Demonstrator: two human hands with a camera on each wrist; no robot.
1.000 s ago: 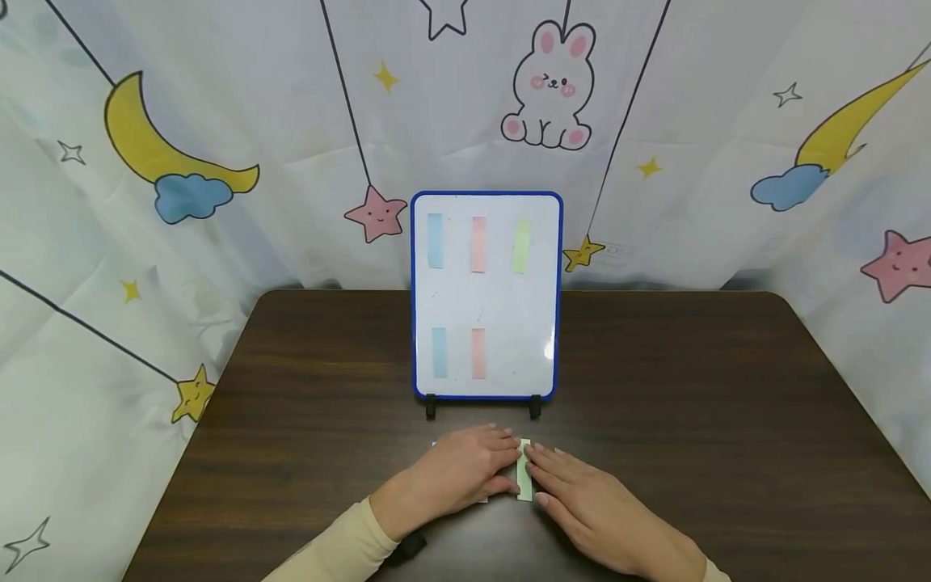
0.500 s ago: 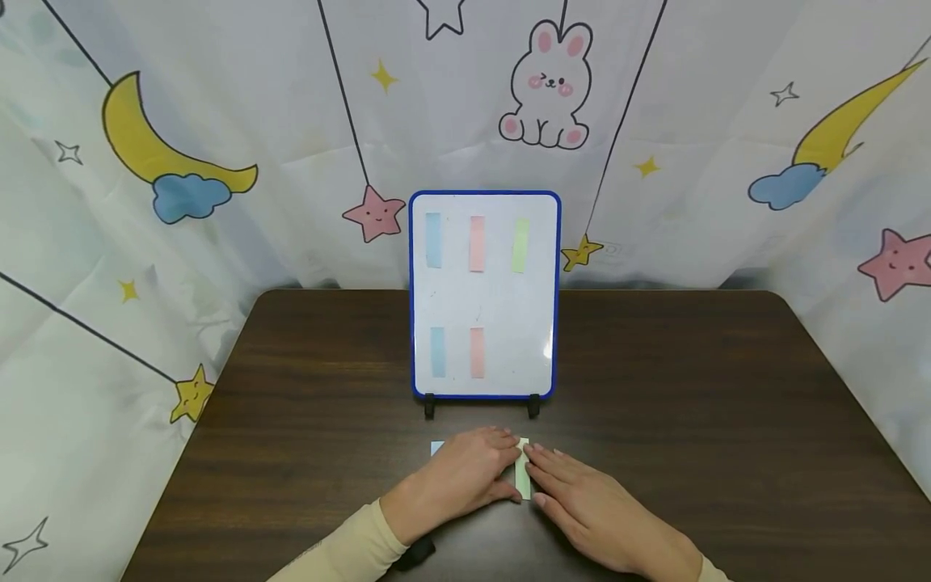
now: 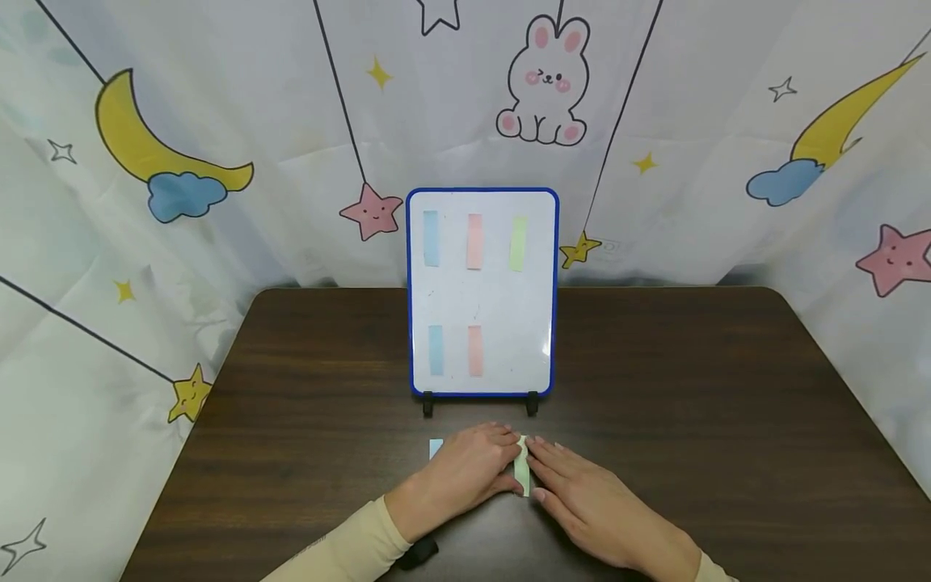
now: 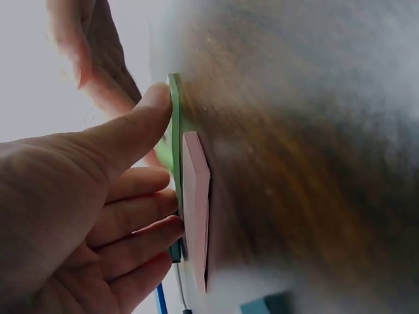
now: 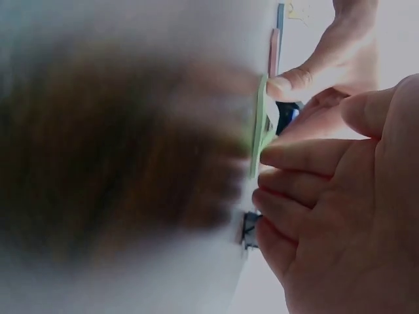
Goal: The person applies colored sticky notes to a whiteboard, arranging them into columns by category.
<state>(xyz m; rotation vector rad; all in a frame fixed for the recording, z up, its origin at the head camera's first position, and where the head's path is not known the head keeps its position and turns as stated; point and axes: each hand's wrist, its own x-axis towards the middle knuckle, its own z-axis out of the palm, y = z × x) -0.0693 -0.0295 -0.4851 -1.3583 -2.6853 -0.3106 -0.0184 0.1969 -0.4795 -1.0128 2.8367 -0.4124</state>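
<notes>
A narrow green sticky-note pad [image 3: 521, 469] lies on the table between my hands. My left hand [image 3: 471, 465] reaches over from the left, its fingertips at the pad's far part and its thumb at the near end. Straight fingers of my right hand [image 3: 592, 501] rest along the pad's right side. In the right wrist view, a pale green sheet [image 5: 271, 112] bows up off the pad. Beside the left fingers lies a pink sticky-note pad [image 4: 196, 209], hidden by that hand in the head view. Part of a blue pad [image 3: 436, 447] shows past the left hand.
A blue-framed whiteboard [image 3: 480, 299] stands on black feet behind the hands. It bears blue, pink and green strips above, with a blue and a pink strip below. The dark wooden table [image 3: 676, 388] backs onto a patterned curtain [image 3: 291, 97].
My left hand has shifted slightly right, uncovering more of the blue pad. The green strip looks more bowed between the fingers. My right hand has barely moved, and the head view has shifted slightly.
</notes>
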